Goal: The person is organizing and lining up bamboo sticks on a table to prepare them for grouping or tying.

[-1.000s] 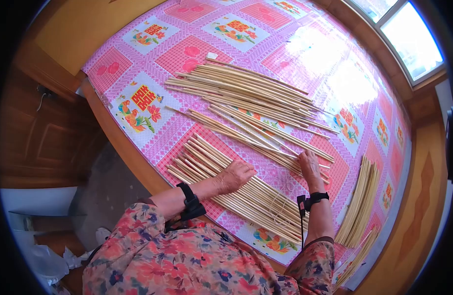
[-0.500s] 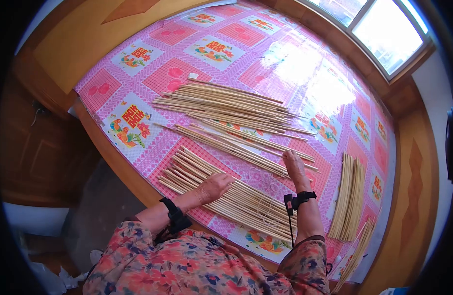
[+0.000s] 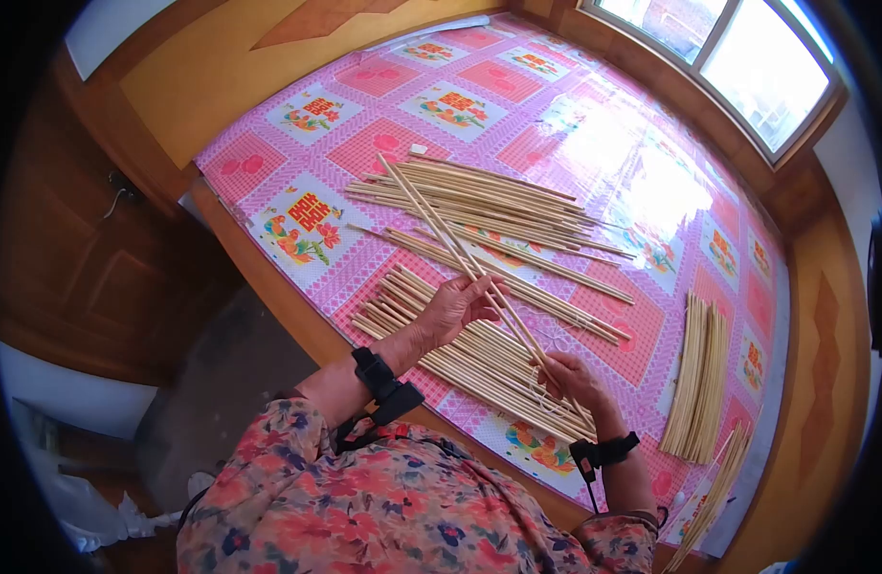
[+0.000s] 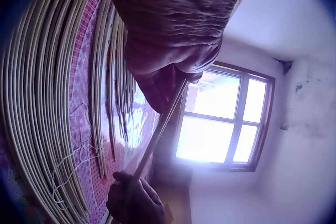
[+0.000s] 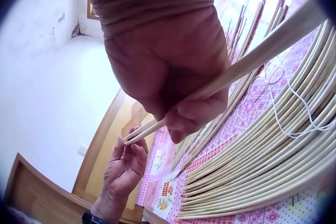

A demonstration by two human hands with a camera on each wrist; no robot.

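Two long, thin pale wooden sticks slant across the front of the body, raised over the others. My left hand pinches them around their middle, and my right hand grips them close to the near right end. In the right wrist view the sticks pass through the curled fingers of the right hand. Below both hands lies a row of similar sticks, side by side, with a loose white string across it. A small group of sticks lies just beyond.
Farther back is a bigger pile of sticks, with a small white piece at its far edge. Two bundles and a looser bunch lie at the right. Everything rests on a pink patterned cover with a wooden front edge.
The right hand has come from the small middle group back toward the body. Two sticks are now lifted and slanted, and the left hand has risen from the near row to hold them.
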